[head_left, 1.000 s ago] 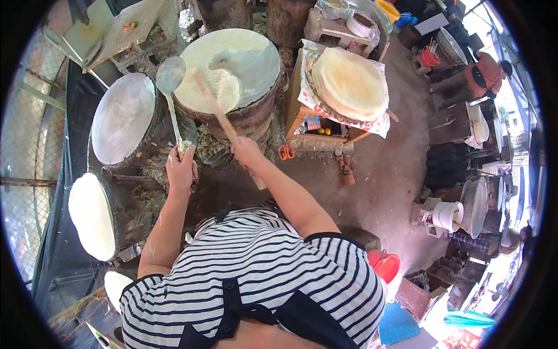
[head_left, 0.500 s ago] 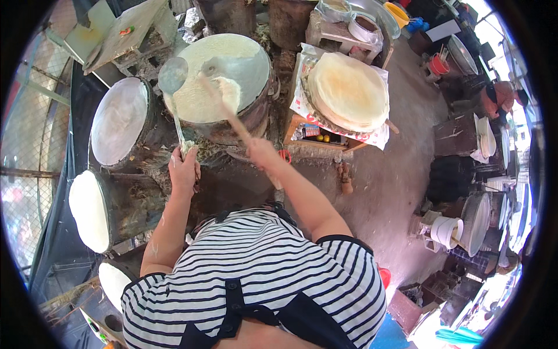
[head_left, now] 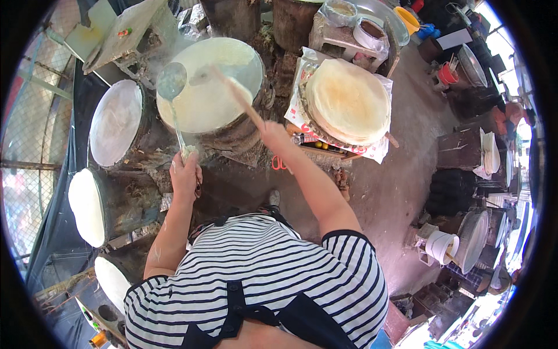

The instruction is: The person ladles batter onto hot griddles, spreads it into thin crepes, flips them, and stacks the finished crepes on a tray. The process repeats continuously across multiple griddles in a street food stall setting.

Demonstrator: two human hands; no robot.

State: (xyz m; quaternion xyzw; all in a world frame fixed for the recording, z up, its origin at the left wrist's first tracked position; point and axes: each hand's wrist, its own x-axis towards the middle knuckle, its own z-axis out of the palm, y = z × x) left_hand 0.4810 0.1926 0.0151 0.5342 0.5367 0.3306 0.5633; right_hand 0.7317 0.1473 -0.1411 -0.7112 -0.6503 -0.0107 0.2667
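Note:
My left hand (head_left: 185,174) is closed around the handle of a ladle (head_left: 171,80), whose round bowl hangs over the left side of a large round griddle (head_left: 257,70). Gripped in my right hand (head_left: 273,138) is a wooden spreader (head_left: 247,107); its far end is blurred above the griddle. A thin layer of pale batter (head_left: 203,110) coats most of the griddle, with a greyer patch at its upper right. Right of the griddle, a stack of round flatbreads (head_left: 349,102) rests on a printed sheet over a small wooden cabinet.
More round griddles stand at the left, one with a greyish surface (head_left: 116,123) and another coated white (head_left: 86,207). A low stand at the back holds a bowl (head_left: 371,34) and a pot. A white bucket (head_left: 442,246) and further griddles are at the right, across the bare floor (head_left: 372,200).
Pale batter now covers more of the griddle's lower and right part. My right hand has moved slightly away from me and to the right with the spreader. The ladle stays nearly in place.

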